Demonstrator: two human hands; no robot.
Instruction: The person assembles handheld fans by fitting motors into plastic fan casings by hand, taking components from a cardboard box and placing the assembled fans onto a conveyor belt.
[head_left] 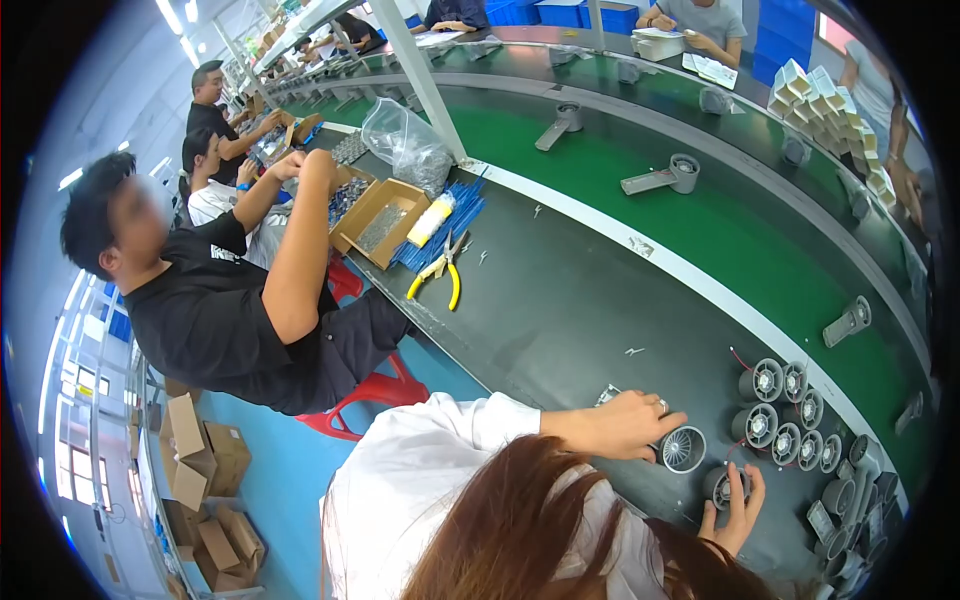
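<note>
My left hand (pixel 632 424), with a ring on one finger, is at the left rim of a round grey fan housing (pixel 684 451). Its thumb side meets the rim, and the housing's open end shows thin radial blades. To the right, the fingers of my right hand (pixel 738 508) curve around a second round grey fan housing (pixel 718 486), partly covered by them. Just beyond stand several similar fan units (pixel 760 425), grouped in rows, some with red wires. Behind my left wrist lies a small light metal piece (pixel 606 395).
Grey handled housings (pixel 846 505) crowd the right end of the dark bench (pixel 560 320). Yellow-handled pliers (pixel 436 273), blue wires (pixel 465 222) and a cardboard tray (pixel 380 228) lie farther left. A green conveyor (pixel 600 185) carries grey parts. A co-worker (pixel 230 290) sits at left.
</note>
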